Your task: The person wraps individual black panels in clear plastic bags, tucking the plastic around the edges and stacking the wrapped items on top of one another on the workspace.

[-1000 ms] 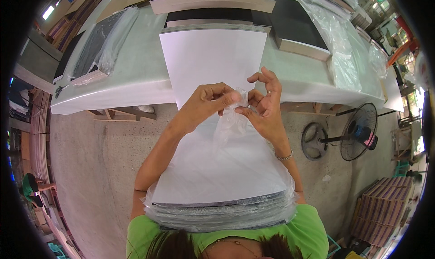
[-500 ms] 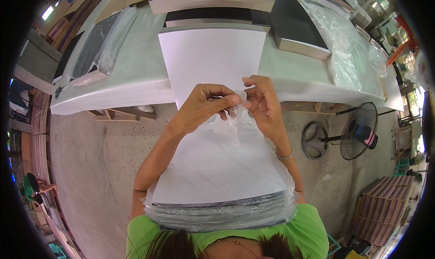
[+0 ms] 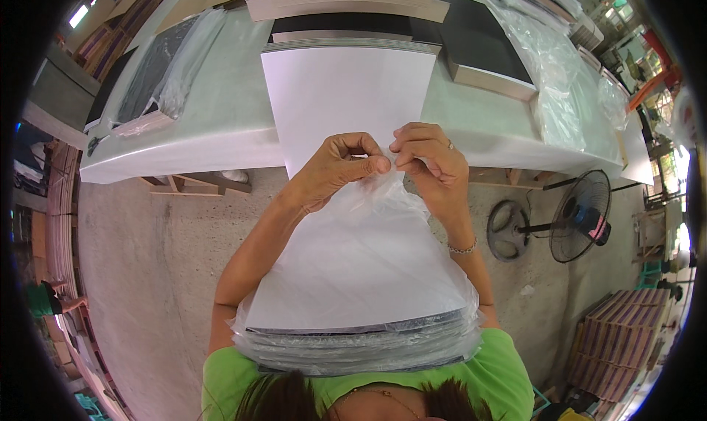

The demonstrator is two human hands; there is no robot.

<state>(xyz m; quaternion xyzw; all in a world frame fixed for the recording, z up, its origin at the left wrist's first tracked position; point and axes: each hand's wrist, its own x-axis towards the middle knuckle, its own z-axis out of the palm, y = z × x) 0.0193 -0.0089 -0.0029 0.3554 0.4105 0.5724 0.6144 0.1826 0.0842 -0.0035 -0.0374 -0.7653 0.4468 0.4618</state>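
Wrapped stack: the white-faced, flat stack in clear plastic lies against the person's green shirt; lacking visible hand support, it could slide if tugged.
Plastic film: the thin, crinkled, clear plastic film spans both hands above the stack's far end; uneven pulling could tear it, and its loose folds could snag.
Left hand: the bare left hand pinches the film between thumb and forefinger; slick plastic could slip out.
Right hand: the bare right hand, wearing a ring and bracelet, pinches the film's edge, other fingers curled; a weak grip could lose it.
White panel: the smooth, white, rectangular panel overhangs the pale, cloth-covered tabletop; a forearm knock could shift it.
Change at fingers: a second ago the right fingers fan upward; now they bunch beside the left ones.
Change in film: its narrow hanging tail now spreads wider.
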